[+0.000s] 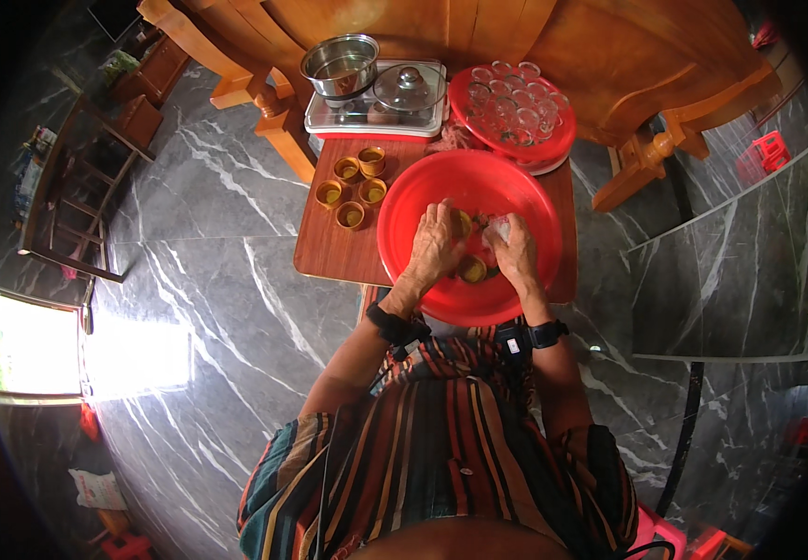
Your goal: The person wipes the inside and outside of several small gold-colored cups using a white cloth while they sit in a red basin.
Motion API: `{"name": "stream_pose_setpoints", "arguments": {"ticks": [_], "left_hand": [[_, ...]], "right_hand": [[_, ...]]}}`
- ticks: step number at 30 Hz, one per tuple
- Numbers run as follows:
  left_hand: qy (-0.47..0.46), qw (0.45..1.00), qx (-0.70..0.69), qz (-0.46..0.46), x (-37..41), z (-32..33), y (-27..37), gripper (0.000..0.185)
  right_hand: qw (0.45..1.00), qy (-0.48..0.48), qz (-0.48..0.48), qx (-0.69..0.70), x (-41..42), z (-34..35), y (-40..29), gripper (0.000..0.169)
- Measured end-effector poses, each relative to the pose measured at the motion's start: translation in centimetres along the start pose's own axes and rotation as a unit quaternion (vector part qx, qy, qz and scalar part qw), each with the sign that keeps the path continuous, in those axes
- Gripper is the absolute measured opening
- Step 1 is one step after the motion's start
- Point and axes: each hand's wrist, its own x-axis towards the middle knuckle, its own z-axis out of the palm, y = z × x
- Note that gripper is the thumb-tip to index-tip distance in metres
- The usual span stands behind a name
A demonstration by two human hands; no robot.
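A large red plastic basin (404,189) stands on a small wooden table (327,259). My left hand (434,241) is inside it, fingers around the near side of a brown cup (460,222). In my right hand (514,250) is a whitish, pink-edged cloth or scrubber (500,227), held at the basin's right side. Another brown cup (472,269) lies in the basin between my wrists. Small dark bits lie on the basin's floor. To the left of the basin, several brown cups (350,215) stand upright in a cluster on the table.
Behind the basin, a red tray (456,94) holds several clear glasses (526,117). A steel pot (339,66) and a glass lid (409,87) rest on a covered tray (376,129) at the back left. A carved wooden bench (495,31) runs behind the table.
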Motion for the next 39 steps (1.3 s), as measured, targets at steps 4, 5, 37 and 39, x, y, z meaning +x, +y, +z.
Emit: {"name": "stream_pose_setpoints", "arguments": {"ticks": [4, 5, 37, 39], "left_hand": [[-0.017, 0.985, -0.150, -0.078, 0.0, -1.4, 1.4, 0.070], [-0.016, 0.985, -0.145, -0.092, 0.1, -1.3, 1.4, 0.071], [-0.021, 0.999, -0.022, -0.027, 0.4, -0.6, 0.1, 0.051], [0.057, 0.995, -0.074, -0.017, 0.3, -0.8, 0.8, 0.053]], "right_hand": [[0.999, 0.007, 0.020, 0.050, 0.0, -0.8, -1.3, 0.028], [0.998, 0.008, 0.022, 0.055, 0.0, -1.0, -1.6, 0.028], [0.998, -0.009, -0.011, 0.065, 0.1, 0.3, 0.3, 0.030], [0.998, 0.000, -0.011, 0.067, 0.1, 0.1, 0.0, 0.031]]}}
